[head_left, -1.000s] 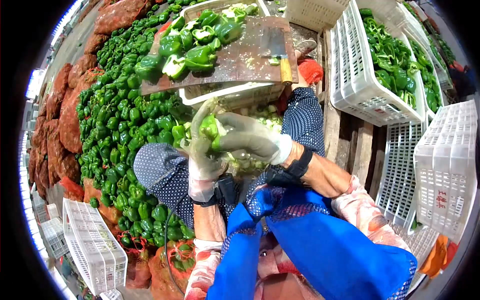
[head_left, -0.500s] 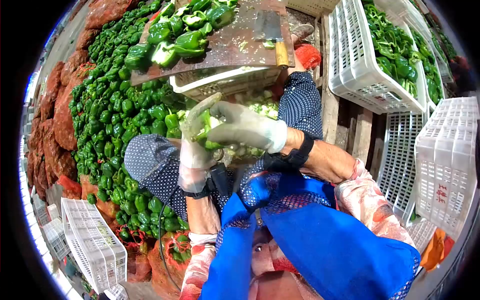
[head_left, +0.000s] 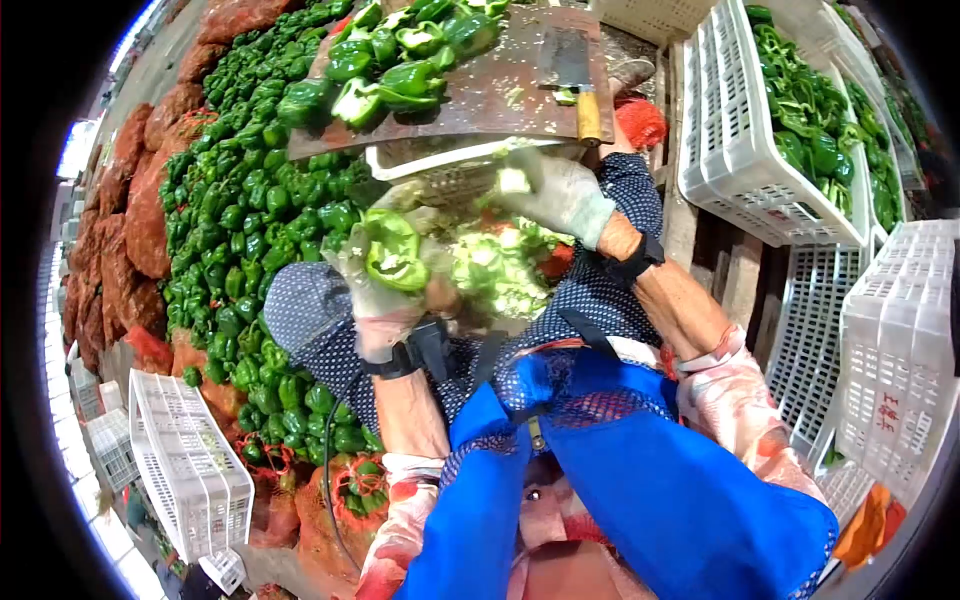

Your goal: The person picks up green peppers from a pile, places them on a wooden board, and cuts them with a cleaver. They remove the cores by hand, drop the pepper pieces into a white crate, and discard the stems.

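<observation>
My left hand (head_left: 372, 298), in a pale work glove, is closed around a hollow green bell pepper piece (head_left: 396, 252), its cut side facing up. To the right, my gloved right hand (head_left: 572, 203) is somewhat blurred and pinches a pale pepper core (head_left: 513, 181). Beneath and between the hands lies a heap of pale green pepper scraps (head_left: 500, 272). Above them, a wooden board (head_left: 470, 120) rests across a white crate (head_left: 440, 156). Cut green peppers (head_left: 412, 84) and a cleaver (head_left: 566, 62) with a wooden handle lie on the board.
A large pile of whole green peppers (head_left: 235, 215) spreads at the left, bordered by red mesh sacks (head_left: 128, 225). White crates of cut peppers (head_left: 725, 150) stand at the right. Another white crate (head_left: 195, 470) sits at lower left, and stacked crates (head_left: 895, 340) at lower right.
My hands have moved apart. The right has shifted rightward with the pale core, while the left keeps the pepper piece, its hollow inside now showing. The view has shifted slightly.
</observation>
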Motion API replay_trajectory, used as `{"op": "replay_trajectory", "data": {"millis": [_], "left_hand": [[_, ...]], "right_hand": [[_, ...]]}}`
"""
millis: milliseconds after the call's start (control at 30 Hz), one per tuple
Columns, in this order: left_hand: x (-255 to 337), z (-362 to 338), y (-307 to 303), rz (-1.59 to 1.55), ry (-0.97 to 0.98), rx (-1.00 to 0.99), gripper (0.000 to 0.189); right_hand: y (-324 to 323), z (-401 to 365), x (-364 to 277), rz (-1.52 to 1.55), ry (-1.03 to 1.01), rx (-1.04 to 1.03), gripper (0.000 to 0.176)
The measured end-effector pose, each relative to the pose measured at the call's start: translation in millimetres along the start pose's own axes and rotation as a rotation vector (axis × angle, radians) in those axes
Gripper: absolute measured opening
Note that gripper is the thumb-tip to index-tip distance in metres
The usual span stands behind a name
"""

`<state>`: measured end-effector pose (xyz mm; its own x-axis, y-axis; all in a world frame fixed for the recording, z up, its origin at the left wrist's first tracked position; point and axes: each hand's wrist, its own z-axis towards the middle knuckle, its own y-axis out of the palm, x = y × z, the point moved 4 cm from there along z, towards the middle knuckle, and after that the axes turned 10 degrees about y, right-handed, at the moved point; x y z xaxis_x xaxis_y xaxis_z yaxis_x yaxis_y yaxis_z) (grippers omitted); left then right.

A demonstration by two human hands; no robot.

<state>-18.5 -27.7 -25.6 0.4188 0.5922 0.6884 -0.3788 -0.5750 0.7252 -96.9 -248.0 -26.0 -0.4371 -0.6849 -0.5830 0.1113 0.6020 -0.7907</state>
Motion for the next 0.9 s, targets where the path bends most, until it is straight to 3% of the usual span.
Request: {"op": "replay_trajectory", "data": {"millis": [33,67,133,200,267,333,367,400,533,567,667,700,733,800,833,867,900], "left_hand": [[-3.1,-4.4,-27.6,0.192,0.013,0.447,0.065],[-3.6,4.0,2.4,-0.096,-0.025,-0.184,0.066],[-6.4,1.7,0.7,0.053,0.025,-0.023,0.069],[-10.1,1.1,-4.9,0.001,-0.030,-0.068,0.073],[-11.3,4.7,12.8,0.121,0.013,-0.025,0.080],[-12.5,6.6,20.5,0.312,-0.031,-0.119,0.078],[-17.9,13.2,17.4,0.390,0.059,-0.163,0.070],[-23.1,15.1,11.1,0.439,-0.007,-0.169,0.061],[-26.8,13.1,1.2,0.586,-0.056,-0.144,0.074],[-26.5,16.3,3.0,0.605,-0.015,-0.147,0.073],[-18.0,17.7,3.4,0.410,-0.060,0.044,0.048],[-5.9,13.3,8.1,0.194,-0.053,0.007,0.048],[-2.2,9.2,12.8,0.109,-0.036,0.065,0.049],[-4.3,9.4,7.5,0.126,0.073,0.003,0.052],[-5.1,10.8,12.8,0.114,0.088,-0.088,0.053],[-6.6,10.4,21.1,0.097,0.103,-0.171,0.055],[-9.9,12.4,14.0,0.331,0.161,-0.175,0.058]], "right_hand": [[13.1,-3.5,5.7,-0.069,-0.047,-0.087,0.053],[22.2,-7.8,7.5,-0.149,-0.095,-0.168,0.051],[15.1,-22.3,-7.8,0.163,-0.303,0.020,0.043],[3.5,-28.3,-36.4,0.414,-0.300,-0.064,0.037],[-6.6,-41.6,-71.6,0.269,-0.260,-0.238,0.033],[12.8,-42.2,-83.0,0.149,-0.399,-0.174,0.032],[18.2,-39.0,-88.3,0.057,-0.388,-0.181,0.032],[22.8,-36.1,-92.2,-0.034,-0.379,-0.191,0.033],[41.9,-24.9,-89.9,-0.179,-0.276,-0.253,0.029],[39.1,-26.9,-90.8,-0.104,-0.307,-0.164,0.026],[23.7,-31.7,-82.6,0.025,-0.266,-0.019,0.022],[18.4,-26.8,-66.3,0.082,-0.243,-0.031,0.018],[26.1,-15.3,-45.3,0.075,-0.218,-0.089,0.029],[25.6,-16.1,-24.1,-0.183,-0.346,-0.055,0.033],[25.5,-17.0,-20.0,-0.123,-0.301,-0.111,0.034],[15.1,-23.8,-30.3,0.071,-0.328,-0.030,0.035],[10.1,-30.4,-44.1,0.179,-0.342,-0.040,0.035]]}}
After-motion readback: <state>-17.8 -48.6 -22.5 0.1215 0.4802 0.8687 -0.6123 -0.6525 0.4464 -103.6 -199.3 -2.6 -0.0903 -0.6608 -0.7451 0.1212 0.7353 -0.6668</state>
